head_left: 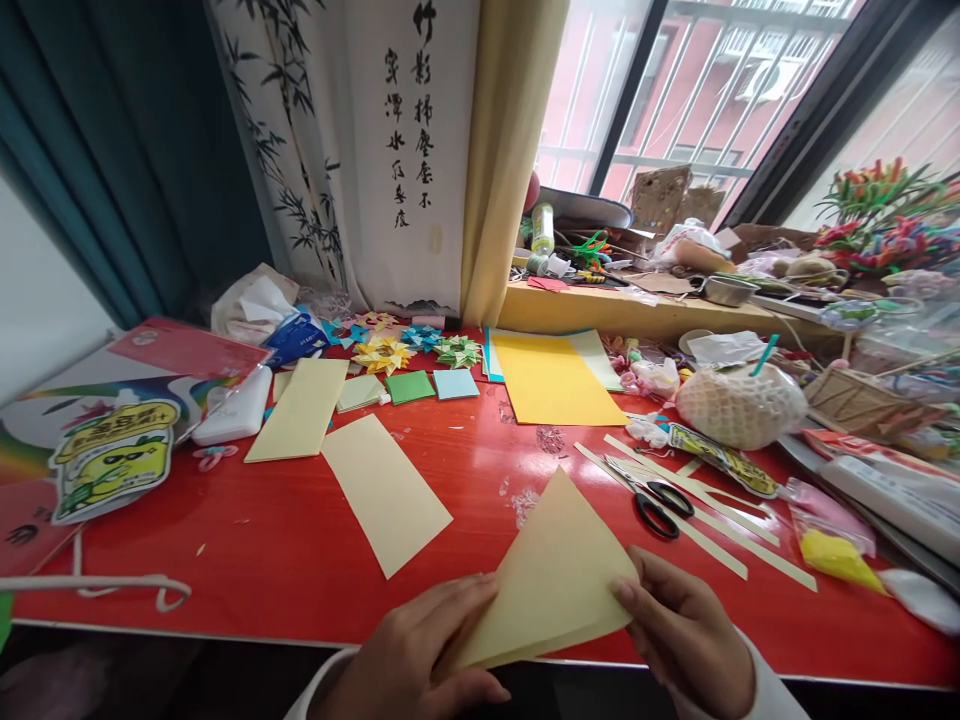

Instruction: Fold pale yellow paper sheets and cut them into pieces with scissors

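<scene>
Both hands hold a folded pale yellow paper triangle [553, 580] over the near edge of the red table [300, 540].

The left hand [420, 655] pinches its lower left corner, the right hand [686, 630] its right corner, seemingly to keep the layers aligned. Scissors [651, 497] and trimmed strips [720, 520] lie just right; cut yellow rectangles [386, 492] wait further left, within reach.
</scene>
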A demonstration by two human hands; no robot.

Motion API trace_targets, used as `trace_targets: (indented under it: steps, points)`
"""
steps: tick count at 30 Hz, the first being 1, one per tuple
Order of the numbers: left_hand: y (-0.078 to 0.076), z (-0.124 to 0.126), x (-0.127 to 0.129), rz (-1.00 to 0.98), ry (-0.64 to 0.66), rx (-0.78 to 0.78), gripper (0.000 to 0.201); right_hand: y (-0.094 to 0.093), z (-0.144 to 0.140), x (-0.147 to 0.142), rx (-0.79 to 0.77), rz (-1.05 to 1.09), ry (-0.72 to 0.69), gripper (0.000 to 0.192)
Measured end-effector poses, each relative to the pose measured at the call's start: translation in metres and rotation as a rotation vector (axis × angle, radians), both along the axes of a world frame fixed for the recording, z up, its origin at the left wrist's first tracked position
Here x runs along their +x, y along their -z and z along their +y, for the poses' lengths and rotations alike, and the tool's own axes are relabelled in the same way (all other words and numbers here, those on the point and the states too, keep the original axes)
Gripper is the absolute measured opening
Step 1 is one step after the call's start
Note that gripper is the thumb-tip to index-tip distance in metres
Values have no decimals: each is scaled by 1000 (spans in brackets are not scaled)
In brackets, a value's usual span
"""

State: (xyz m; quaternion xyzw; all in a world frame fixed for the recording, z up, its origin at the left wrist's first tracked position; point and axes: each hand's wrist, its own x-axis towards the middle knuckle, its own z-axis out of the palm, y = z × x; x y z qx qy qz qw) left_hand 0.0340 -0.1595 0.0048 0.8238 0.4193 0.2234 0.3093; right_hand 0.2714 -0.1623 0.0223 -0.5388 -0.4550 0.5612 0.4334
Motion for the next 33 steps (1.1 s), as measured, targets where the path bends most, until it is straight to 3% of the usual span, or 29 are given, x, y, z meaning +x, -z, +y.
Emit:
trace_targets:
  steps: [3,6,12,14,16,20,22,24,29,31,33]
  points:
    - [-5,1,1,-107,-56,-268,53,3,-3,8,3,-69,8,39]
    - [-11,2,3,-212,-161,-414,32,2,-7,15,0,-82,-22,38]
    - [-3,1,-11,-354,-648,-399,36,1,-12,24,-141,-127,-111,42]
    - [2,-2,-18,-382,-733,-377,47,5,-11,24,-147,-175,-167,44]
    - [8,-4,-23,-286,-776,-272,54,10,-10,22,-126,-243,-242,47]
    - [18,0,-25,110,-693,160,43,18,-9,20,-161,-364,-321,50]
    - [22,8,-27,301,-664,412,41,22,-9,22,-170,-385,-296,49]
    - [25,18,-32,452,-629,563,45,25,-9,24,-134,-392,-240,47]
    - [35,36,-57,601,-315,563,44,34,-10,28,-39,-335,-90,43]
    - [38,38,-68,608,-279,510,43,33,-11,27,-53,-234,-59,57]
    - [35,38,-74,602,-323,488,43,30,-13,24,-60,-151,-42,71]
